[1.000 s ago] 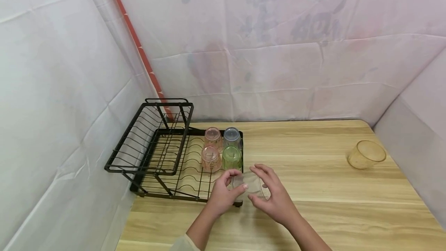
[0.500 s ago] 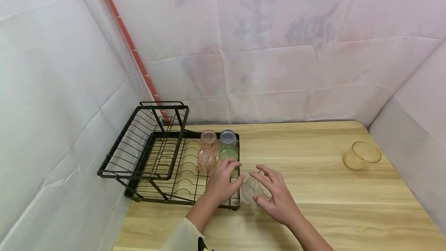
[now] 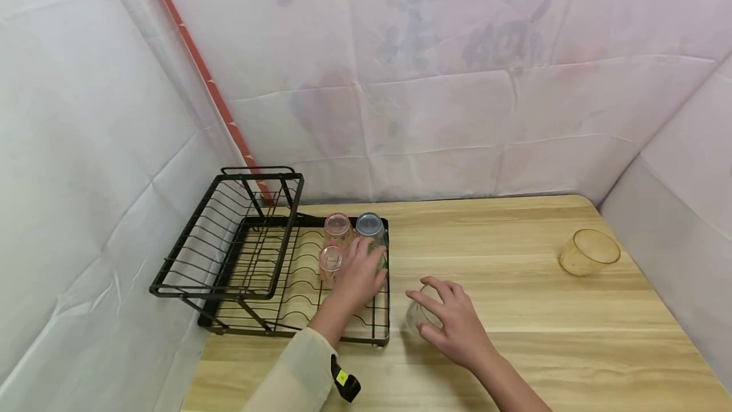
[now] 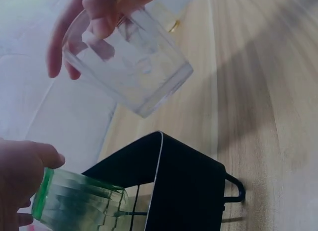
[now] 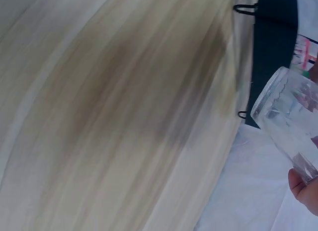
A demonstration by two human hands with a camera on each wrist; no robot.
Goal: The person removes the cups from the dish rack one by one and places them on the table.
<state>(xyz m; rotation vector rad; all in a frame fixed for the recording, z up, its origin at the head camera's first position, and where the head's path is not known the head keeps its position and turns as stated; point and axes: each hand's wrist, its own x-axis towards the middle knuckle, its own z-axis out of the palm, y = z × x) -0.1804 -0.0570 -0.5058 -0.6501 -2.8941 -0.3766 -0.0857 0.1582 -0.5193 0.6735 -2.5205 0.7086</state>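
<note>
My left hand (image 3: 356,278) reaches over the rack's right end, fingers and thumb around the base of an upside-down green glass (image 4: 82,203). In the head view that hand covers most of the glass. Just right of the rack, my right hand (image 3: 454,323) holds a clear glass (image 5: 288,116) between thumb and fingers. The clear glass hangs tilted above the table in the left wrist view. Two pink glasses (image 3: 332,259) and a blue glass (image 3: 370,224) stand upside down beside the green one.
The black two-tier dish rack (image 3: 280,297) has a raised upper basket (image 3: 229,240) on its left. A yellow glass (image 3: 589,253) stands at the right of the wooden table (image 3: 486,234). White sheets (image 3: 429,113) enclose the back and sides.
My left hand has let go of the clear glass and moved forward to the green one. My right hand keeps the clear glass, now held alone. The head view has shifted slightly.
</note>
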